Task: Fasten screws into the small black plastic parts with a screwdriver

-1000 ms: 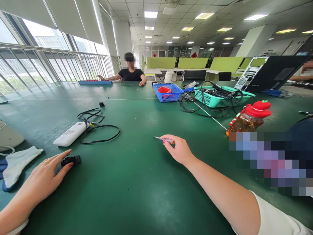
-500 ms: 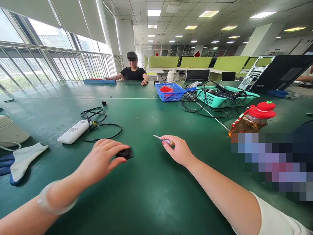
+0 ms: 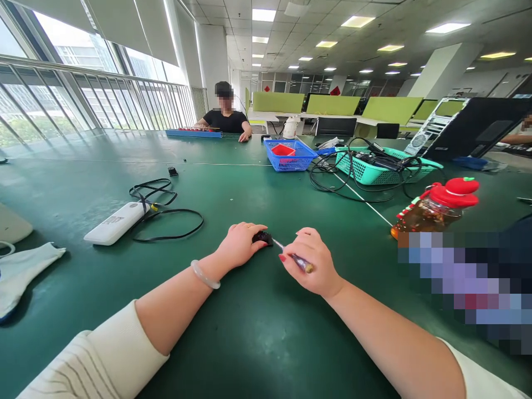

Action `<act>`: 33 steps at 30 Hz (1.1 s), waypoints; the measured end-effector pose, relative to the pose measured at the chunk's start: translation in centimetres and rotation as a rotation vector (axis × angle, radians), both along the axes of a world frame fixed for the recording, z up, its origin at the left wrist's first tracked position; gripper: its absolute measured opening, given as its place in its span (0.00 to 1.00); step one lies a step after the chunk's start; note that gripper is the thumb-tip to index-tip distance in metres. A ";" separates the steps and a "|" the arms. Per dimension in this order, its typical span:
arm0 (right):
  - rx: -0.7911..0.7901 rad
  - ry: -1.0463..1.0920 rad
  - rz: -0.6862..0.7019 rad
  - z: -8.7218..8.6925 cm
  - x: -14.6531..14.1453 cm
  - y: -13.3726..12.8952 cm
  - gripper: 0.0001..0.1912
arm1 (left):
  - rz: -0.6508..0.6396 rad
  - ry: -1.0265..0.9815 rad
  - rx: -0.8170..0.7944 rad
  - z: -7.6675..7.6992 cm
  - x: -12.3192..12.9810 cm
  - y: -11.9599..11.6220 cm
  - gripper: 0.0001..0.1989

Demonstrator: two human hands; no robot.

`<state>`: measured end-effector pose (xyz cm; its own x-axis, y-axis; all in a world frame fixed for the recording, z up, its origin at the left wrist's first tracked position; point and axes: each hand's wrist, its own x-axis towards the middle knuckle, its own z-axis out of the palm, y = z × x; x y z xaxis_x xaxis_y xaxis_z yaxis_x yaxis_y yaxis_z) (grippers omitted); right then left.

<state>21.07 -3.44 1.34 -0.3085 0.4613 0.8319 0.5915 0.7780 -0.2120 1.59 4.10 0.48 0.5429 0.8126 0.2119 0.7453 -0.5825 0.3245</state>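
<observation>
Sitting in left grip [image 3: 238, 245]: black object [image 3: 262, 238]

A head-worn camera looks forward and down across the green table [image 3: 233, 343] from close by.

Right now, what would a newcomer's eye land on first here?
Probably the middle of the green table, where the left hand holds a small black object and the right hand points a screwdriver-like tool at it. Next, the bright red-lidded bottle on the right. Farther back, the blue basket and teal basket.
</observation>
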 end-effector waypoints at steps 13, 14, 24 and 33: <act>-0.060 -0.193 0.014 -0.1 -0.6 -0.3 0.08 | -0.048 -0.093 -0.059 -0.1 -0.4 0.4 0.18; -0.062 -0.199 0.014 -0.1 -0.6 -0.4 0.08 | -0.051 -0.093 -0.056 -0.1 -0.3 0.4 0.18; -0.032 -0.253 0.042 0.1 -0.7 -0.6 0.08 | -0.070 -0.102 -0.060 -0.4 -0.5 0.9 0.18; -0.055 -0.312 0.035 0.1 -0.6 -0.6 0.09 | -0.078 -0.135 0.001 -0.6 -0.5 1.0 0.16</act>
<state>20.49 -4.01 1.47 -0.5615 0.4878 0.6685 0.6075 0.7915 -0.0672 1.06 5.08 -0.13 0.5712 0.7685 0.2883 0.6472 -0.6377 0.4177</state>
